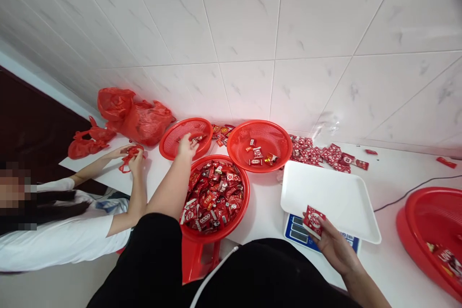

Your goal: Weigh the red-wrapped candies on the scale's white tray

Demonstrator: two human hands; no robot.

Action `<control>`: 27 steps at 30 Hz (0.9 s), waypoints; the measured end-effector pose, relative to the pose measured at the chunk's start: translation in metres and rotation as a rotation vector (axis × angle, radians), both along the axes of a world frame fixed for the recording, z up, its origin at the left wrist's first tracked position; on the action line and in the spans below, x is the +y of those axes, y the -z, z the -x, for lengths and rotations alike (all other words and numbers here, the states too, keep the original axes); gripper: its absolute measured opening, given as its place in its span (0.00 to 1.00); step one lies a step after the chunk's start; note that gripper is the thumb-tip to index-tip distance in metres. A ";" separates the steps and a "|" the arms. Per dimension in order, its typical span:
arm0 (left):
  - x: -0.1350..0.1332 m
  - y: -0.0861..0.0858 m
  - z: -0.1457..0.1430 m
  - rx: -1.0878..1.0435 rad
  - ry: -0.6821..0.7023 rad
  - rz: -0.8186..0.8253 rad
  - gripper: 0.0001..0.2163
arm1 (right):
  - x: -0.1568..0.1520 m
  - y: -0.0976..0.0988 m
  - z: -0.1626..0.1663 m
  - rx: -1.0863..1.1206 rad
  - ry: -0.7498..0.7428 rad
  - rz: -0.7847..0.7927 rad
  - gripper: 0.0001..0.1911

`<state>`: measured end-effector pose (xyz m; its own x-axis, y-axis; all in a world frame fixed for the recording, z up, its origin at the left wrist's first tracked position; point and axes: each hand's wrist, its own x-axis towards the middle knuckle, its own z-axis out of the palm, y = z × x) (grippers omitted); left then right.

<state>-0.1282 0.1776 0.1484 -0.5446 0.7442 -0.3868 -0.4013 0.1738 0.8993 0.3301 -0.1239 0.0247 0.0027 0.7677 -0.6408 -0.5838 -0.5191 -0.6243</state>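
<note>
- right hand has its grip closed on a red packet, over the scale.
- left hand is at the leftmost basket (its grip, i cannot tell).
- picking seems in hand; next calls for careful pinching.

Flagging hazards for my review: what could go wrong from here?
With the left hand at the back-left basket, that forearm passes close beside the heaped basket and might knock packets out.
The right hand, holding a red packet over the scale, could press a key or bump the white tray.
</note>
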 end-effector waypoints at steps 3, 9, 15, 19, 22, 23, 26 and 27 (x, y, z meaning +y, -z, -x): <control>-0.047 0.041 -0.038 0.054 0.188 0.083 0.14 | 0.019 -0.012 -0.012 -0.024 0.000 -0.021 0.23; -0.139 0.107 -0.086 0.603 0.686 0.271 0.19 | 0.058 -0.031 -0.033 -0.099 -0.012 -0.110 0.39; -0.179 0.132 -0.101 1.261 0.989 0.511 0.45 | 0.042 -0.010 -0.058 -0.562 -0.094 -0.054 0.46; -0.179 0.141 -0.116 1.396 0.956 0.698 0.49 | 0.019 0.002 -0.072 -0.498 -0.156 -0.006 0.42; -0.173 0.143 -0.127 1.502 0.871 0.722 0.45 | 0.008 0.004 -0.077 -0.477 -0.175 0.013 0.42; -0.171 0.142 -0.128 1.522 0.848 0.717 0.42 | 0.006 0.005 -0.079 -0.471 -0.177 0.017 0.41; -0.170 0.138 -0.123 1.534 0.826 0.655 0.27 | 0.003 0.006 -0.081 -0.460 -0.179 0.023 0.38; -0.170 0.136 -0.119 1.512 0.824 0.622 0.23 | 0.003 0.006 -0.082 -0.459 -0.187 0.020 0.37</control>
<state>-0.0097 0.0076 0.0129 -0.2610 0.9294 -0.2610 0.9497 0.2957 0.1030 0.4122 -0.1212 0.0184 0.1511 0.7698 -0.6201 -0.1468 -0.6029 -0.7842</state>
